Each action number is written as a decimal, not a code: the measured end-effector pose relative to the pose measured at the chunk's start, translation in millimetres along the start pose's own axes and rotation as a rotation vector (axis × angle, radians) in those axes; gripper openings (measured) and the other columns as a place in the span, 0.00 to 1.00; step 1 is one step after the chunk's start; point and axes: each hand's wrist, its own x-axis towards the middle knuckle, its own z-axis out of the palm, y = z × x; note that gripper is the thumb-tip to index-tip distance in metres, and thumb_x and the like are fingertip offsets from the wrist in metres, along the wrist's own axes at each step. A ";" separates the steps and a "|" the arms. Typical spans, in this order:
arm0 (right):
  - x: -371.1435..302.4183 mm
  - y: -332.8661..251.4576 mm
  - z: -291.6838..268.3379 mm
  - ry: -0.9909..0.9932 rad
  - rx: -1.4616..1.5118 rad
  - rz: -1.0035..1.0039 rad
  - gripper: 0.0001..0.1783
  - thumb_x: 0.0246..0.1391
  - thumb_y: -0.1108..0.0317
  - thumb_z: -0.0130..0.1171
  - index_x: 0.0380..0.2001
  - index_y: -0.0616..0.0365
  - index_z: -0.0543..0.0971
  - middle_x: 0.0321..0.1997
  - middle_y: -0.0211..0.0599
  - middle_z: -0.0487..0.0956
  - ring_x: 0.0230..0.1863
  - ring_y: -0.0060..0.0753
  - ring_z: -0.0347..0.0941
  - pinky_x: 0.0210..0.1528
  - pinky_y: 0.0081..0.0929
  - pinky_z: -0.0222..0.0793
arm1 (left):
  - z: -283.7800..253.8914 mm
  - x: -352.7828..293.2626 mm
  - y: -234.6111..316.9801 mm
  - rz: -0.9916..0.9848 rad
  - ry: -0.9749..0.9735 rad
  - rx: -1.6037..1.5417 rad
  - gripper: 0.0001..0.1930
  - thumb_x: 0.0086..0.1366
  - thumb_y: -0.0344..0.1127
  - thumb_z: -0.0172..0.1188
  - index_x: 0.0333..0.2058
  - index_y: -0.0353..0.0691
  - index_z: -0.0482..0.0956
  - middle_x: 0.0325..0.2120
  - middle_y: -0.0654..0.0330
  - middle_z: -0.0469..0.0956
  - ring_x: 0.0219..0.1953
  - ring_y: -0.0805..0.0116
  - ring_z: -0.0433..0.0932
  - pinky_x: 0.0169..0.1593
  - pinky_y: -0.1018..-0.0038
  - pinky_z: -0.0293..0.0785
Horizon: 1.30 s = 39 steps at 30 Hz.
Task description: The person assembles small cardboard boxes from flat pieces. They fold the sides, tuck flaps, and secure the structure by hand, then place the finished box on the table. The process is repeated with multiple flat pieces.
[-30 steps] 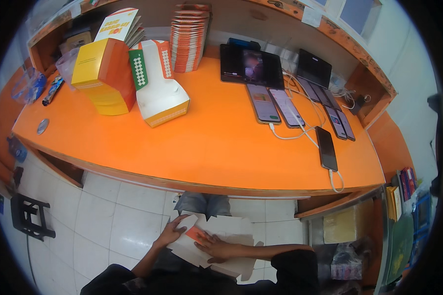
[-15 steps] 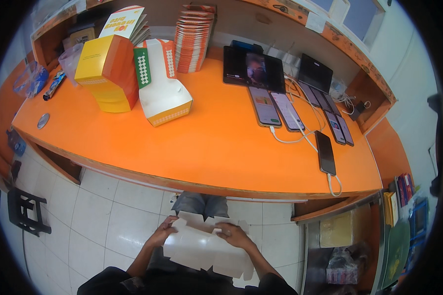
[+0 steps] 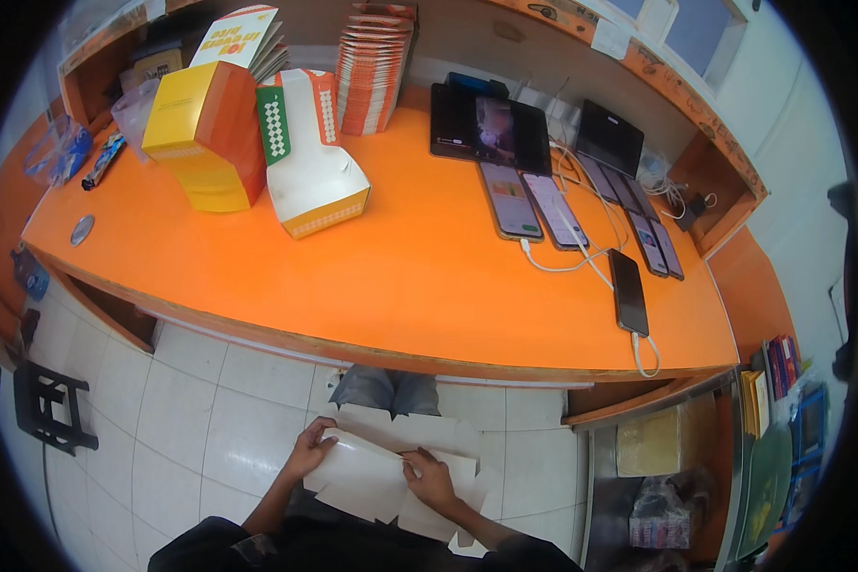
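A flat, pale cardboard box blank (image 3: 357,479) with cut flaps lies across my lap, its plain side up. My left hand (image 3: 312,449) grips its left edge, thumb on top. My right hand (image 3: 430,480) pinches a fold line near the middle of the board, fingers closed on it. On the orange table (image 3: 353,296) beyond stands an open folded food box (image 3: 319,195) with a white inside and green and orange flaps. To its left is a nested stack of yellow and orange food boxes (image 3: 205,143).
Flat cartons (image 3: 374,71) stand stacked at the back. Several phones (image 3: 512,202) with white cables and a tablet (image 3: 491,129) lie on the right. A black stool (image 3: 52,405) is on the floor at left. An open shelf (image 3: 658,477) stands at lower right.
My right hand has moved down and slightly left on the blank. The raised flaps have been pressed flatter, and a fold now crosses the board between my hands.
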 end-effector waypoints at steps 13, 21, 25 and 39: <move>-40.4 -6.5 11.9 -0.317 -0.146 -0.066 0.45 0.57 0.62 0.53 0.66 0.69 0.40 0.70 0.54 0.53 0.72 0.48 0.45 0.71 0.44 0.39 | -5.6 17.2 28.4 -0.260 -0.145 0.148 0.17 0.65 0.32 0.48 0.53 0.42 0.67 0.39 0.60 0.74 0.42 0.71 0.72 0.47 0.75 0.68; 18.3 35.5 -31.7 0.050 -0.013 -0.077 0.28 0.52 0.69 0.58 0.58 0.51 0.67 0.50 0.47 0.77 0.53 0.48 0.73 0.58 0.38 0.65 | -10.0 1.1 25.0 -0.096 0.072 -0.187 0.05 0.61 0.26 0.44 0.32 0.40 0.70 0.29 0.64 0.72 0.33 0.76 0.70 0.39 0.79 0.67; 38.7 46.1 -42.1 -0.119 -0.047 0.137 0.31 0.50 0.67 0.59 0.59 0.50 0.67 0.52 0.46 0.75 0.54 0.50 0.71 0.58 0.41 0.64 | -19.0 0.0 29.9 0.009 0.229 -0.208 0.08 0.58 0.20 0.43 0.27 0.41 0.68 0.26 0.63 0.73 0.30 0.75 0.70 0.36 0.79 0.66; 77.5 35.4 -32.2 -0.108 -0.018 -0.053 0.24 0.41 0.69 0.66 0.45 0.53 0.75 0.45 0.46 0.78 0.48 0.47 0.74 0.58 0.37 0.61 | -34.5 0.3 68.1 0.119 0.180 0.013 0.09 0.62 0.18 0.46 0.26 0.39 0.70 0.28 0.62 0.75 0.35 0.75 0.73 0.44 0.80 0.67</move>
